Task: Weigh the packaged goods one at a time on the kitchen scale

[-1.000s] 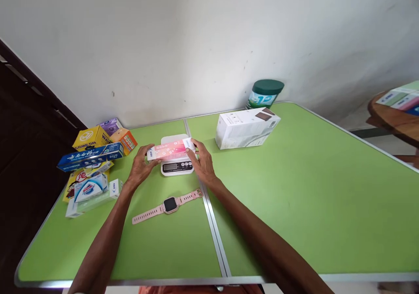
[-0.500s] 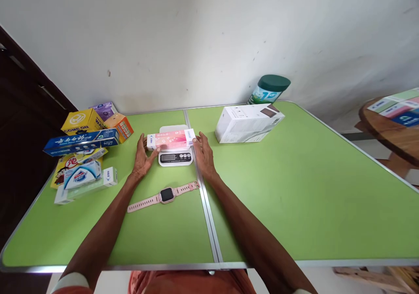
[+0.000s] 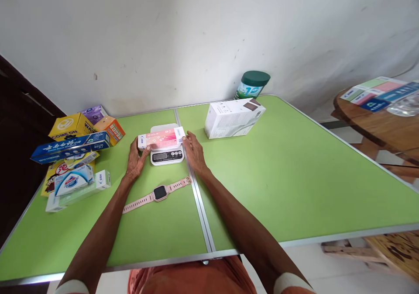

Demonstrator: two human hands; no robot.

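A pink and white carton (image 3: 161, 138) lies across the small white digital scale (image 3: 167, 157), covering most of its weighing plate. My left hand (image 3: 135, 159) grips the carton's left end, its thumb at the front lower corner. At the right end, my right hand (image 3: 194, 150) has its thumb against the carton, with the fingers curled behind. The scale's display looks dark, and no digits can be read. Nearer to me a pink-strapped smartwatch (image 3: 160, 192) lies flat on the table, between my forearms.
Several cartons are piled at the left, among them a long blue box (image 3: 70, 147), a yellow box (image 3: 70, 126) and a soap box (image 3: 73, 180). Behind the scale's right stand a white box (image 3: 234, 119) and a green-lidded canister (image 3: 252, 84). A round wooden table (image 3: 376, 119) holds more cartons.
The view has shifted, so everything sits a little further left and more of the wooden table shows. Both hands stay at the carton's ends on the scale.
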